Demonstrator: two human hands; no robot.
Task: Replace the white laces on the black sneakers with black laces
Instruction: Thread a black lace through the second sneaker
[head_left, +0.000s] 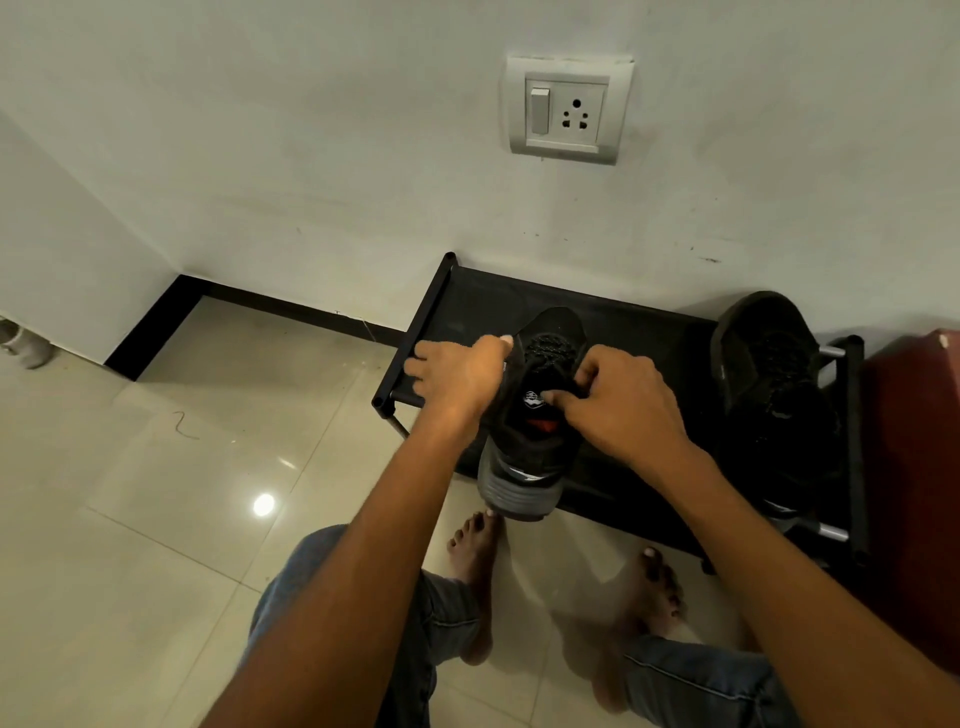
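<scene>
A black sneaker (524, 457) with a grey heel sole stands on the low black rack (467, 301), toe toward the wall, heel jutting over the rack's front edge. It carries dark laces (550, 345) across its upper. My left hand (460, 376) grips its left side near the lacing. My right hand (621, 402) pinches something at the tongue, by the white logo; what it pinches is hidden by the fingers. A second black sneaker (774, 395) lies on the rack's right end. No white lace shows.
The rack stands against a white wall under a switch and socket plate (569, 110). A dark red object (914, 467) flanks the rack on the right. My bare feet (475, 551) rest on glossy beige tiles. A thin dark strand (183, 425) lies on the floor at left.
</scene>
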